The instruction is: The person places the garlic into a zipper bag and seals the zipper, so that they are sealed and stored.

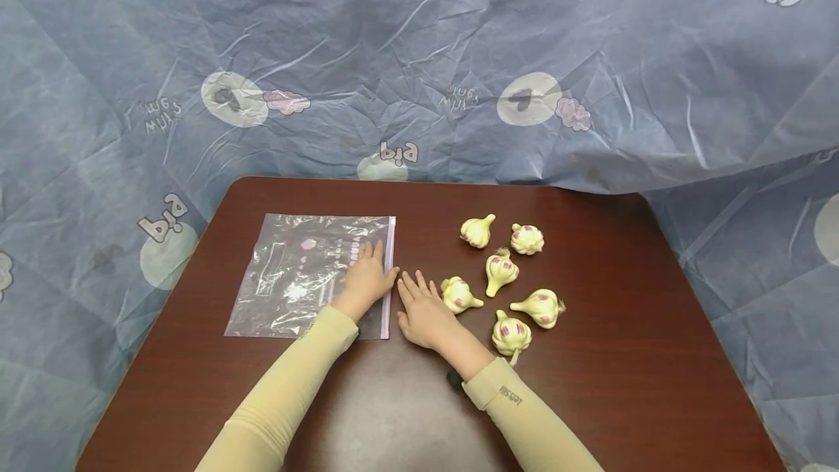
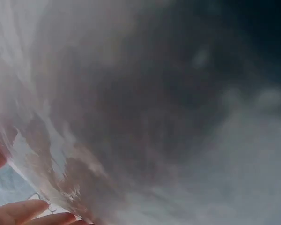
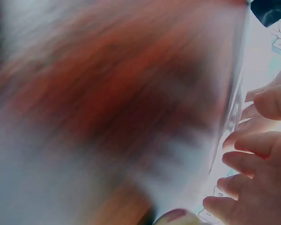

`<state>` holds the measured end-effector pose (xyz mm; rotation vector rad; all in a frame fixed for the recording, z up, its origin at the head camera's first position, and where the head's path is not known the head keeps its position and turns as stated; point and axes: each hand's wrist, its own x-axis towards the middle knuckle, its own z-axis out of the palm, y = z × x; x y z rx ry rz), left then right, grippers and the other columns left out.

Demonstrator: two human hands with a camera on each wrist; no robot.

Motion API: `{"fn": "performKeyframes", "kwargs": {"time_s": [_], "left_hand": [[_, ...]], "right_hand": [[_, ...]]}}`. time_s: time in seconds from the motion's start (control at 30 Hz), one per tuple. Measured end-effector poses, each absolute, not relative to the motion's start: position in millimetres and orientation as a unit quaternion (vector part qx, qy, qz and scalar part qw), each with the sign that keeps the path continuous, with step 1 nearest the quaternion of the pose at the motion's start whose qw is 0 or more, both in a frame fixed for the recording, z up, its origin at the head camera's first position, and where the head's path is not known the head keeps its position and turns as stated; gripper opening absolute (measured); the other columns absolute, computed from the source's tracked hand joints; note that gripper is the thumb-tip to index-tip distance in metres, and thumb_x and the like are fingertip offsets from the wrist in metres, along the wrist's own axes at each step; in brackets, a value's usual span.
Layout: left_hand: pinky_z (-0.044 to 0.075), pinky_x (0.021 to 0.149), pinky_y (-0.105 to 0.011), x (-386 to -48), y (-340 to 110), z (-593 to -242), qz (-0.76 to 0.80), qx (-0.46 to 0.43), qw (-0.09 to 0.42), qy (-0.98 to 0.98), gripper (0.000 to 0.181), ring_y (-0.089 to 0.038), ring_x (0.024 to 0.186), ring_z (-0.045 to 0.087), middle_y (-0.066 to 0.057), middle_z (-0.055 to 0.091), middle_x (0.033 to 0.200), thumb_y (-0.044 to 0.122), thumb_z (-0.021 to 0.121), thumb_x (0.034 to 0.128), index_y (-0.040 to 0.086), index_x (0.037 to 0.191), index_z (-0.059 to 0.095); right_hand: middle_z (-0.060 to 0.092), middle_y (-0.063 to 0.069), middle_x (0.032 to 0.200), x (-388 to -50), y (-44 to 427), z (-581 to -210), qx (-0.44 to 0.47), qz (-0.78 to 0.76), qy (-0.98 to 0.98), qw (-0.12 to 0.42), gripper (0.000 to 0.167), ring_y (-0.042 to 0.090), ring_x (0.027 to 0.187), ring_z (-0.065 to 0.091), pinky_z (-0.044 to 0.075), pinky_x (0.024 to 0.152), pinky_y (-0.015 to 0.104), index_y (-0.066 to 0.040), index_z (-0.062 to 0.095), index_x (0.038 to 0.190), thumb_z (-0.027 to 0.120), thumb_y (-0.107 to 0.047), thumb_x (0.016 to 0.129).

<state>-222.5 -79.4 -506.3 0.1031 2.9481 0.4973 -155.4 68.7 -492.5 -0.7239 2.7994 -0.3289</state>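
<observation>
Head cam first (clock = that whole view), since it's got the writing: the blue sheet reads "Haii" twice, near 10:30 and 1, plus "BOO" in clouds just before 12 and at 2. Upside down at about 10 we make out what looks like "Why me?". Our right sleeve has tiny lettering at 5, maybe starting "Lets", but we can't swear to it.

On the brown table, the clear zip bag lies flat at 8, crinkly and shiny, its pale pinkish strip down the 3 o'clock edge. There's a white outlined box and pink print on it, too small for us to read.

Our left hand rests on the bag at 7, fingers straight, holding nothing. Our right hand is palm down at 6, fingers extended, just beside the strip. Six garlic bulbs sit between 3 and 5, creamy yellow with purplish patches; we can't tell if the nearest touches our right fingers. Both wrist cams are mostly blur.
</observation>
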Motion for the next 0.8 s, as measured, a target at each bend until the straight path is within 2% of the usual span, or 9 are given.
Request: {"fn": "performKeyframes", "kwargs": {"time_s": [0.23, 0.5, 0.8], "left_hand": [[0.041, 0.111, -0.053, -222.1, -85.5, -506.1, 0.198, 0.044, 0.060, 0.977, 0.062, -0.039, 0.144, 0.034, -0.023, 0.034, 0.154, 0.032, 0.054, 0.0991, 0.011, 0.153, 0.033], [0.034, 0.115, -0.053, -223.4, -91.3, -506.9, 0.248, 0.047, 0.053, 0.966, 0.051, -0.040, 0.141, 0.037, -0.022, 0.040, 0.151, 0.025, 0.054, 0.0981, 0.010, 0.146, 0.046], [0.035, 0.114, -0.054, -223.2, -95.5, -509.5, 0.286, 0.029, 0.064, 0.956, 0.045, -0.041, 0.140, 0.039, -0.019, 0.040, 0.152, 0.023, 0.056, 0.0981, 0.013, 0.141, 0.053]], "right_hand": [[0.023, 0.015, 0.162, -160.0, 60.0, -495.1, -0.239, -0.118, 0.956, 0.121, 0.060, 0.037, 0.151, 0.016, 0.021, 0.122, 0.053, -0.001, 0.030, 0.152, 0.049, -0.025, 0.100], [0.022, 0.013, 0.163, -164.4, 53.9, -494.1, -0.243, -0.118, 0.954, 0.130, 0.059, 0.036, 0.152, 0.014, 0.019, 0.123, 0.054, -0.003, 0.029, 0.153, 0.047, -0.024, 0.101], [0.020, 0.010, 0.164, -177.5, 47.3, -494.8, -0.230, -0.125, 0.955, 0.141, 0.057, 0.034, 0.152, 0.013, 0.018, 0.122, 0.056, -0.006, 0.026, 0.154, 0.040, -0.032, 0.105]]}}
